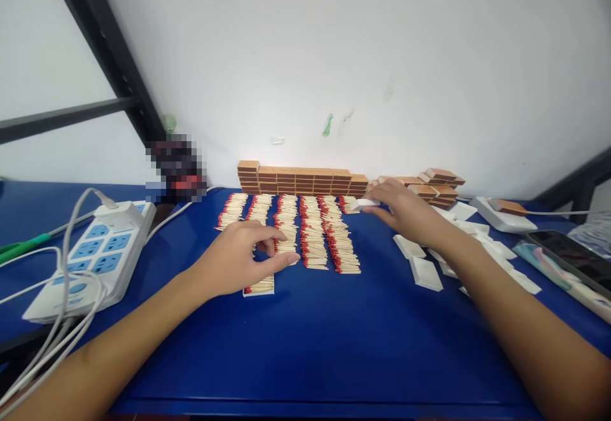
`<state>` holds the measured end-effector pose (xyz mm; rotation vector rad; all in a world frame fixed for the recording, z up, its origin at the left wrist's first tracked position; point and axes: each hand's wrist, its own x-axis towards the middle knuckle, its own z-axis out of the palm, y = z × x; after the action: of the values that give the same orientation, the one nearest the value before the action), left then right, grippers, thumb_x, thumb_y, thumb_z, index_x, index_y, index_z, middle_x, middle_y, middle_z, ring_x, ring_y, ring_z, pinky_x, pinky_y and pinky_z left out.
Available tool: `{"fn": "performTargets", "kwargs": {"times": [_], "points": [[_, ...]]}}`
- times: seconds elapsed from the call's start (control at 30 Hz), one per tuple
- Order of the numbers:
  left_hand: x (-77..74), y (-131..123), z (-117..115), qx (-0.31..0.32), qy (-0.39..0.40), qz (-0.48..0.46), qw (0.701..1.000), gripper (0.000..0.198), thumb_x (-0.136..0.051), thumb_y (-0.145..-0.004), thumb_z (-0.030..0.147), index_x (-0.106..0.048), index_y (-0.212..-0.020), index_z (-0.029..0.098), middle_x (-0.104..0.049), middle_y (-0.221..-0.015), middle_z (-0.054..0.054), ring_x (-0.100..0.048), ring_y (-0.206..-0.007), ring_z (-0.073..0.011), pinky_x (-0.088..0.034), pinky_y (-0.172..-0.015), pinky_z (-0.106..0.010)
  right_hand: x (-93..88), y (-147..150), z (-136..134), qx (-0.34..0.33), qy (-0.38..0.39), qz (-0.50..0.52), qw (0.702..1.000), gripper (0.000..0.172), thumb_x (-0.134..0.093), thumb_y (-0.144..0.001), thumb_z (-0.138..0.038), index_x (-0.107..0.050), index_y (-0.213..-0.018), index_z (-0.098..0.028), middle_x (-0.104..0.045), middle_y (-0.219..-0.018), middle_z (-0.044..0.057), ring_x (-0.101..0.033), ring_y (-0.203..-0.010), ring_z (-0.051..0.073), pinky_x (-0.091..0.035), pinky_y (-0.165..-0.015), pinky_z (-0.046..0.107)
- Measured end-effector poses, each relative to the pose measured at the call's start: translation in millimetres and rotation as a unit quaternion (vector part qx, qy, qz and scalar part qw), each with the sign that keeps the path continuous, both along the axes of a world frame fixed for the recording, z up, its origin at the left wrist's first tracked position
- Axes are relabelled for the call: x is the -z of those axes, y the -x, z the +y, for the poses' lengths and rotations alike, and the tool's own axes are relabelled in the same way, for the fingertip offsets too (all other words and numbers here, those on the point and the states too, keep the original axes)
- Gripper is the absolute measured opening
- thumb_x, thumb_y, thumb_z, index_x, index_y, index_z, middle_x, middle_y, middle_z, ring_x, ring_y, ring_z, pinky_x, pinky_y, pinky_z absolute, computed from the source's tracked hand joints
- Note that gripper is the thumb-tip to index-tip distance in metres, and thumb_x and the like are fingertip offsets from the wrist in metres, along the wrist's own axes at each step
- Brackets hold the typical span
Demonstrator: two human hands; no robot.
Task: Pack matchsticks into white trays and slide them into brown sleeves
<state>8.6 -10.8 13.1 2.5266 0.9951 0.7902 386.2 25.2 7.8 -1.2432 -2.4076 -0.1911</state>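
Rows of red-tipped matches [312, 233] lie side by side on the blue table. My left hand [248, 252] hovers over the left rows with thumb and fingers apart, holding nothing. Partly hidden beneath it is a white matchbox tray [259, 286] with matches inside. At the far right row, my right hand [394, 208] grips another white matchbox tray [365, 204] between thumb and fingers, close to a short row of matches [350, 205]. Whether that tray holds matches cannot be made out. Several loose white trays [426, 273] are scattered beside my right forearm.
Brown matchboxes [300, 180] are stacked against the wall, with a looser pile [436, 189] to the right. A power strip [102, 249] with cables stands at left. A white device [503, 214] and a dark phone [568, 255] lie at right.
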Motion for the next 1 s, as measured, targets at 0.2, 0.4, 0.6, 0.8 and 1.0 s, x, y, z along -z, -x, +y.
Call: {"fn": "performTargets", "kwargs": {"times": [0.2, 0.4, 0.6, 0.8, 1.0], "points": [[0.8, 0.5, 1.4, -0.020, -0.011, 0.019, 1.000, 0.033, -0.065, -0.098, 0.052, -0.077, -0.095, 0.022, -0.076, -0.073, 0.001, -0.070, -0.074, -0.0182, -0.048, -0.073, -0.030, 23.1, -1.9, 14.2, -0.008, 0.094, -0.034, 0.995, 0.031, -0.047, -0.104, -0.040, -0.069, -0.093, -0.022, -0.069, -0.092, 0.014, -0.059, -0.098, 0.034, -0.047, -0.093, 0.052], [-0.8, 0.5, 1.1, -0.011, -0.012, 0.011, 1.000, 0.034, -0.062, -0.101, 0.050, -0.077, -0.091, 0.021, -0.075, -0.073, 0.001, -0.068, -0.070, -0.0155, -0.047, -0.071, -0.029, 23.4, -1.6, 19.2, 0.015, 0.079, -0.022, 0.997, 0.034, -0.046, -0.103, -0.041, -0.073, -0.106, -0.019, -0.069, -0.102, 0.017, -0.058, -0.108, 0.037, -0.046, -0.098, 0.055], [-2.5, 0.8, 0.5, -0.001, -0.012, 0.001, 1.000, 0.034, -0.061, -0.102, 0.048, -0.078, -0.088, 0.021, -0.076, -0.073, 0.000, -0.068, -0.068, -0.0151, -0.047, -0.068, -0.028, 22.3, 3.6, 17.2, 0.062, -0.030, -0.007, 0.998, 0.033, -0.048, -0.101, -0.033, -0.071, -0.118, -0.017, -0.066, -0.111, 0.020, -0.056, -0.112, 0.039, -0.047, -0.099, 0.060], [-2.9, 0.9, 0.5, -0.004, -0.017, -0.002, 1.000, 0.034, -0.063, -0.101, 0.047, -0.078, -0.087, 0.021, -0.075, -0.073, 0.000, -0.068, -0.068, -0.0152, -0.047, -0.068, -0.028, 26.7, 5.4, 12.9, 0.029, -0.013, -0.028, 0.999, 0.031, -0.052, -0.097, -0.030, -0.069, -0.120, -0.017, -0.064, -0.113, 0.017, -0.058, -0.114, 0.036, -0.047, -0.105, 0.058], [-3.5, 1.3, -0.7, -0.005, -0.022, -0.001, 1.000, 0.034, -0.062, -0.101, 0.047, -0.078, -0.085, 0.021, -0.075, -0.073, 0.000, -0.068, -0.068, -0.0151, -0.047, -0.067, -0.027, 32.1, 7.8, 16.5, 0.059, -0.018, -0.043, 0.997, 0.032, -0.047, -0.101, -0.028, -0.072, -0.114, -0.014, -0.065, -0.111, 0.019, -0.058, -0.114, 0.037, -0.048, -0.103, 0.058]]}}
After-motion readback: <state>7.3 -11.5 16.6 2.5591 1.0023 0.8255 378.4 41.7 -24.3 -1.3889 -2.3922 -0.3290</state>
